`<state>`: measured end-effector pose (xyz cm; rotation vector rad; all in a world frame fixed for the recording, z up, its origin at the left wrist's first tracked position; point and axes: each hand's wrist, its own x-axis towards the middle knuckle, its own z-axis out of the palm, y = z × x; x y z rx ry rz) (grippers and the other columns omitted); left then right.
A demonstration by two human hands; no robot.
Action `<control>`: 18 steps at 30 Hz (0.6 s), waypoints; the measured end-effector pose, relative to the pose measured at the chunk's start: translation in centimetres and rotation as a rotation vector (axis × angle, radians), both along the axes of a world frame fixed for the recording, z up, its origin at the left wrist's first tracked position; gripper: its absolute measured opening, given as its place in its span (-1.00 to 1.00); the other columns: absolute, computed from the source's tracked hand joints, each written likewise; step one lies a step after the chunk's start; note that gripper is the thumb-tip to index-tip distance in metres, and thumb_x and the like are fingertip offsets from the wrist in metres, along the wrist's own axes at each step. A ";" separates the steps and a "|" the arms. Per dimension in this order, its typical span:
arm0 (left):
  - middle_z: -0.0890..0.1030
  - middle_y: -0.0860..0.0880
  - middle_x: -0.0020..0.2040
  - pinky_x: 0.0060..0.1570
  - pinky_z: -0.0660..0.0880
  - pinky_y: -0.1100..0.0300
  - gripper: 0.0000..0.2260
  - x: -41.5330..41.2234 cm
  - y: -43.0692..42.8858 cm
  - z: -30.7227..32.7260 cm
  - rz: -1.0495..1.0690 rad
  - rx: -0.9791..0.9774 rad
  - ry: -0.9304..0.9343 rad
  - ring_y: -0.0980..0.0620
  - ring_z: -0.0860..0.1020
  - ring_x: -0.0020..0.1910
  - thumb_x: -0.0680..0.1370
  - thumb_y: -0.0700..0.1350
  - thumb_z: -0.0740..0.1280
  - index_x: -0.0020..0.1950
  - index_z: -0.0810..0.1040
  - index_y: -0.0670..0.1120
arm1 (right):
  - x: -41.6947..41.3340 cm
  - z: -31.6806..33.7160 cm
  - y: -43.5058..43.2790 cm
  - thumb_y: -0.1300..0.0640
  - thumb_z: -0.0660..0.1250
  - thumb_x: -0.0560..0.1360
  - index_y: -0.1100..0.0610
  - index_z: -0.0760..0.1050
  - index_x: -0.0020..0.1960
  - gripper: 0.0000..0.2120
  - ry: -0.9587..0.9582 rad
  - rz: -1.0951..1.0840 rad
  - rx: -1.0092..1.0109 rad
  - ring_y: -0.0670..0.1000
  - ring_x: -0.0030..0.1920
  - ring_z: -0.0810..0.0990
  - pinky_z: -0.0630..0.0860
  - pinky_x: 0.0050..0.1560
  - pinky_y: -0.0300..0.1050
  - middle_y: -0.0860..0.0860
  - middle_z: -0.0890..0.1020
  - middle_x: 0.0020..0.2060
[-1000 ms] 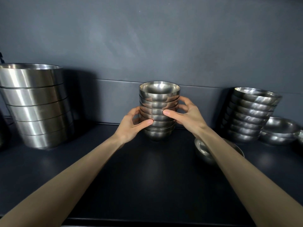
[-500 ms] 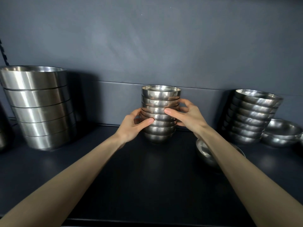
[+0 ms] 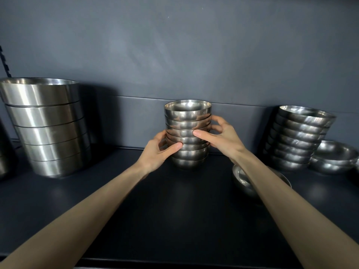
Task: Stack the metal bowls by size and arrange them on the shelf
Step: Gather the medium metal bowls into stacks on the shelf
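Note:
A stack of several small metal bowls (image 3: 187, 113) stands upright on the dark shelf (image 3: 174, 210), near the back wall at the centre. My left hand (image 3: 158, 150) holds its left side, thumb across the front and fingers behind. From the other side my right hand (image 3: 219, 137) grips it, thumb laid on the front and fingers curled at the right edge. A single small bowl (image 3: 240, 177) lies on the shelf under my right forearm, partly hidden.
A tall stack of large metal bowls (image 3: 46, 129) stands at the left. A leaning stack of medium bowls (image 3: 297, 136) is at the right, with wide shallow bowls (image 3: 334, 156) beside it. The wall rises directly behind.
The small-bowl stack has straightened from a slight tilt and shifted a little toward the back wall, with both hands staying on it.

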<state>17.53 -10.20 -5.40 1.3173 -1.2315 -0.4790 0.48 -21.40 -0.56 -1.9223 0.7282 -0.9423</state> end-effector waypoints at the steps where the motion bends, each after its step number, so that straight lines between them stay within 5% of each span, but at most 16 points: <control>1: 0.60 0.10 0.06 0.05 0.47 0.40 -0.60 -0.1 0.0 0.0 -0.009 0.009 0.003 0.29 0.58 0.03 0.45 -0.17 0.45 0.25 0.45 -0.04 | 0.0 0.0 0.0 -0.30 0.53 0.07 -0.10 0.38 0.37 -0.09 0.001 -0.001 -0.001 -0.05 0.14 0.61 0.54 0.23 0.08 -0.10 0.65 0.09; 5: 0.56 0.18 0.17 0.19 0.49 0.22 -0.32 -0.1 -0.1 -0.1 0.014 0.047 -0.034 0.14 0.55 0.18 0.27 -0.01 0.54 0.34 0.38 0.00 | 0.0 -0.3 -0.1 -0.31 0.54 0.06 -0.12 0.39 0.34 -0.10 -0.010 -0.007 0.003 -0.04 0.13 0.62 0.54 0.22 0.08 -0.10 0.65 0.10; 10: 0.63 0.16 0.06 0.20 0.51 0.14 -0.40 0.1 -0.2 0.3 0.043 0.069 -0.076 0.17 0.61 0.08 0.24 0.00 0.61 0.21 0.44 0.08 | -0.3 -0.4 -0.4 -0.17 0.59 0.18 -0.11 0.40 0.32 -0.23 -0.028 -0.012 0.012 -0.07 0.12 0.62 0.54 0.23 0.07 -0.09 0.66 0.08; 14: 0.54 0.10 0.22 0.24 0.47 0.11 -0.13 -0.1 -0.3 0.2 0.068 0.068 -0.013 0.08 0.54 0.20 0.15 0.05 0.64 0.35 0.33 -0.06 | -0.7 -0.5 -0.6 -0.12 0.63 0.08 -0.02 0.35 0.42 -0.04 0.023 0.005 -0.004 -0.05 0.19 0.59 0.48 0.29 -0.04 -0.05 0.64 0.15; 18: 0.57 0.05 0.14 0.22 0.50 0.05 -0.22 -0.2 -0.3 -0.3 0.072 0.057 0.049 0.12 0.57 0.14 0.18 -0.08 0.63 0.29 0.33 -0.14 | -0.7 -0.6 -0.7 -0.04 0.66 0.03 0.00 0.27 0.46 0.08 0.072 0.026 0.016 0.00 0.14 0.63 0.50 0.28 0.03 -0.01 0.61 0.19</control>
